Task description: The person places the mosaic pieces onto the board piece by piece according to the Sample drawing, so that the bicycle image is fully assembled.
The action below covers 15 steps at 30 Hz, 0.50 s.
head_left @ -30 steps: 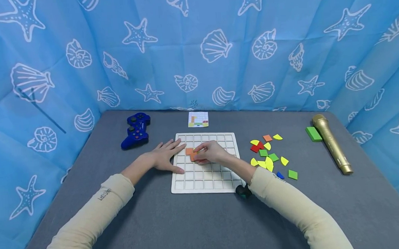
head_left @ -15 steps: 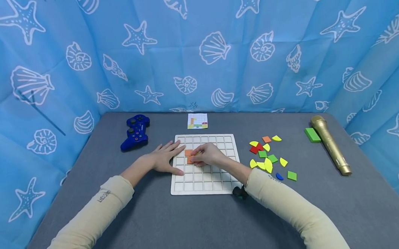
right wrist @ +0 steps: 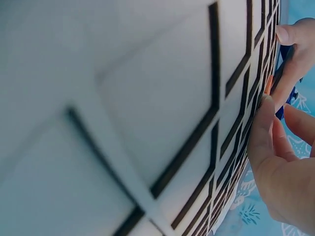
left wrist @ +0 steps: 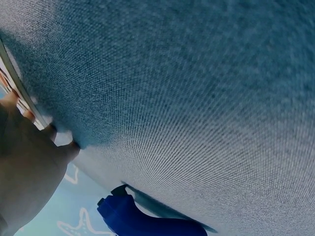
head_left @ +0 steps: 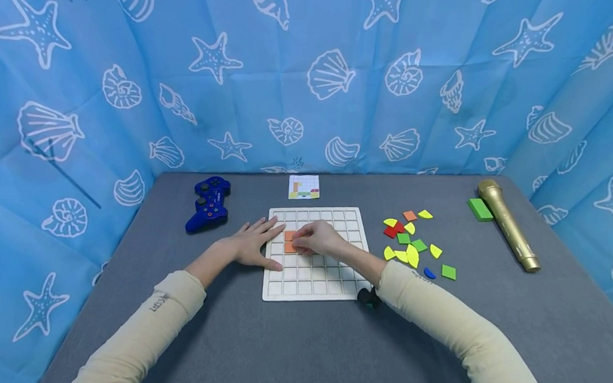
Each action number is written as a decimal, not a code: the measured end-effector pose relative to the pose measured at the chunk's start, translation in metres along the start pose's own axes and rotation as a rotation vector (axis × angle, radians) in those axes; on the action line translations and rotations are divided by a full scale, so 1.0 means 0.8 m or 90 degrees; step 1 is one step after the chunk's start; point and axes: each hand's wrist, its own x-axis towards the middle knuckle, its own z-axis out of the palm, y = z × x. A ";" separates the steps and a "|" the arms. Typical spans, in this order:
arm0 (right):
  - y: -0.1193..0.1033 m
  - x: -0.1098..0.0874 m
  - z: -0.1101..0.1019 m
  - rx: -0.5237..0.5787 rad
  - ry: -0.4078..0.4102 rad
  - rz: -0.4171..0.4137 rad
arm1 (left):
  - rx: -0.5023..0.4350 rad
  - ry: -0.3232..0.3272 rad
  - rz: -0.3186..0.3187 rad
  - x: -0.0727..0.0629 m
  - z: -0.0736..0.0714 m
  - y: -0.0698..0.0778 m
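Observation:
A white grid board (head_left: 311,286) lies on the grey table, with two orange square tiles on its left part. The upper orange tile (head_left: 289,235) sits in a cell. Directly below it in the head view is the lower orange tile (head_left: 288,247), its right edge pinched by the curled fingertips of my right hand (head_left: 319,237). That hand partly covers the tile. Seen from the right wrist, the thumb reaches a thin orange edge (right wrist: 268,84). My left hand (head_left: 249,245) rests with spread fingers on the board's left edge, thumb lower down.
Right of the board lie scattered tiles: yellow pieces (head_left: 412,255), green squares (head_left: 448,272), red ones (head_left: 390,231) and a blue one (head_left: 429,273). A pattern card (head_left: 303,187) is behind the board. A blue game controller (head_left: 208,203), gold microphone (head_left: 508,224) and green block (head_left: 480,209) stand further out.
My right hand has shifted slightly left with the lower orange tile, which now lies squarely under the upper one instead of offset to the right. The left hand has stayed put.

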 end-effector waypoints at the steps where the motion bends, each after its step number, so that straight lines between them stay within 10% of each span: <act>1: -0.001 0.000 0.000 -0.002 0.001 0.000 | 0.000 0.000 0.001 0.000 0.000 0.000; 15: -0.002 0.002 0.000 0.007 -0.006 0.010 | -0.012 0.006 0.001 0.006 0.004 -0.006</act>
